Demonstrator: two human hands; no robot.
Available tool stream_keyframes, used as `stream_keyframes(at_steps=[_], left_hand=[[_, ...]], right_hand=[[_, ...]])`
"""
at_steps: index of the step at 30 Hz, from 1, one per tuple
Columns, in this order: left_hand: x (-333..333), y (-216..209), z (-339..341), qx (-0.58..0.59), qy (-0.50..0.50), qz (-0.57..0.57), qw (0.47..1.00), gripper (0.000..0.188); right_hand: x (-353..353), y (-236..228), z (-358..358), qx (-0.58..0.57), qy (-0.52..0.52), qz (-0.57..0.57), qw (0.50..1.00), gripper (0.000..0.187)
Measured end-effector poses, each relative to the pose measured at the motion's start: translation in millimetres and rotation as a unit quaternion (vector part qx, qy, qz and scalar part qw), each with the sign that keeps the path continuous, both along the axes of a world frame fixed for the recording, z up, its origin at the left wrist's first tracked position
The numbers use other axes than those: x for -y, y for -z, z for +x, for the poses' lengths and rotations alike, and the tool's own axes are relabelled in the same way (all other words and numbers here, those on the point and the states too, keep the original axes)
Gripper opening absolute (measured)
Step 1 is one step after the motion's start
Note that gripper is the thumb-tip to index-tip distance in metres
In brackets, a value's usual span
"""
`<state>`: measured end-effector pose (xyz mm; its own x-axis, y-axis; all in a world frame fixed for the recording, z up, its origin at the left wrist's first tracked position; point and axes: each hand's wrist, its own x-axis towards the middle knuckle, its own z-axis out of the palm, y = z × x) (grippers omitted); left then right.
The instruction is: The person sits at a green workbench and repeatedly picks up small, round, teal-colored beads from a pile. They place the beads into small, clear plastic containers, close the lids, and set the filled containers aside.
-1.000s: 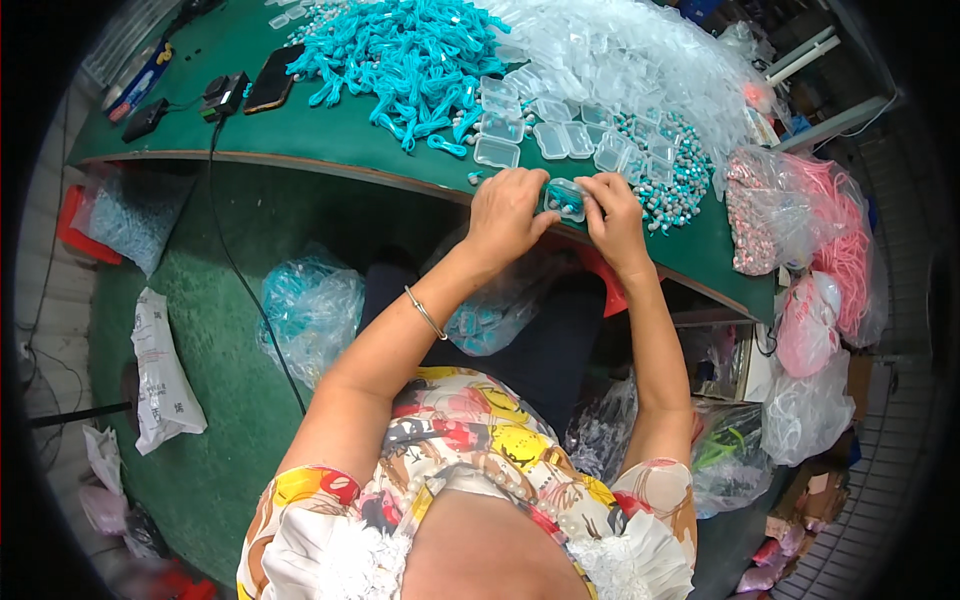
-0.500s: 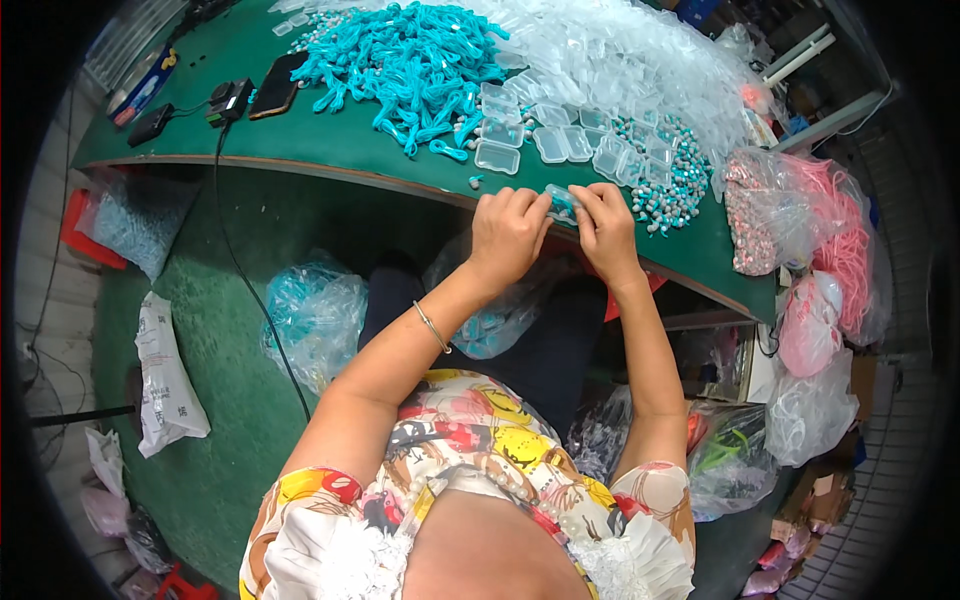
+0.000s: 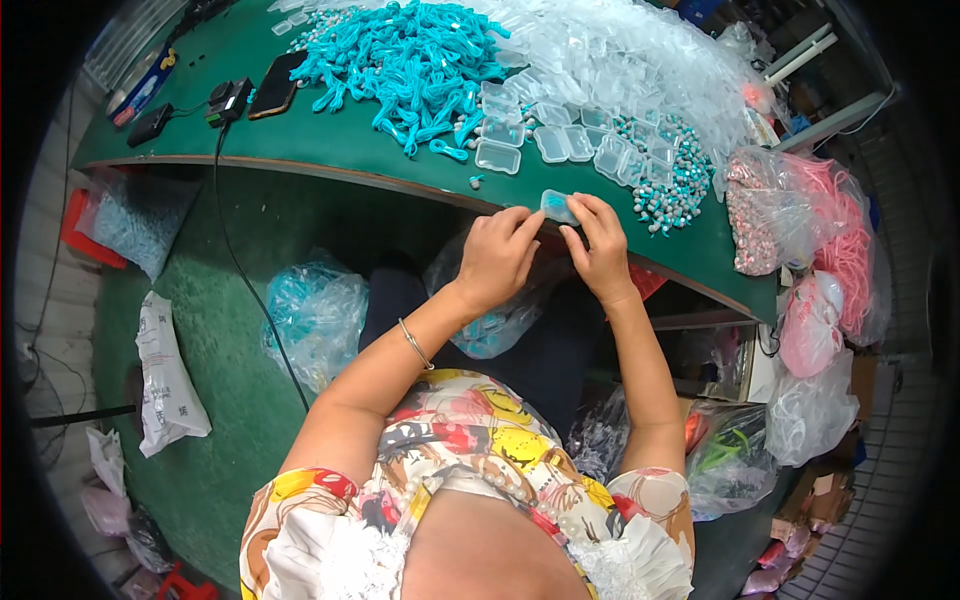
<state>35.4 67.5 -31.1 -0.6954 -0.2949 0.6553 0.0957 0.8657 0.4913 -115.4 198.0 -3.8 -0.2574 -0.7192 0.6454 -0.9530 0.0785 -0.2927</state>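
A person seated at a green counter (image 3: 330,150) held a small clear plastic box (image 3: 557,206) between both hands just above the counter's near edge. The left hand (image 3: 497,258) pinched the box's left side with thumb and fingertips closed on it, a thin bracelet (image 3: 416,345) on that wrist. The right hand (image 3: 600,245) gripped the box's right side, fingers curled over its top. The box, with something turquoise inside, sat at the fingertips of both hands, between them and slightly beyond the knuckles. On the counter just past the hands lay a row of empty clear boxes (image 3: 560,145), a heap of turquoise cords (image 3: 400,60) to their left and a scatter of turquoise and white beads (image 3: 668,190) to the right. A pile of clear plastic bags (image 3: 640,60) covered the far side, and a dark phone (image 3: 275,85) lay near the left end.
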Motion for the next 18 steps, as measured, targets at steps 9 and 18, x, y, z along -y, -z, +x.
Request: stream_keyframes(at_steps=[9,18], left_hand=[[18,-22,-20,-0.043,0.048,-0.031,0.997,0.036],[37,-18,12,-0.032,0.130,0.089,0.987,0.021]], right_hand=[[-3,3,7,-0.010,-0.015,-0.024,1.000,0.032],[7,-27,33,0.161,-0.099,0.065,0.980,0.016]])
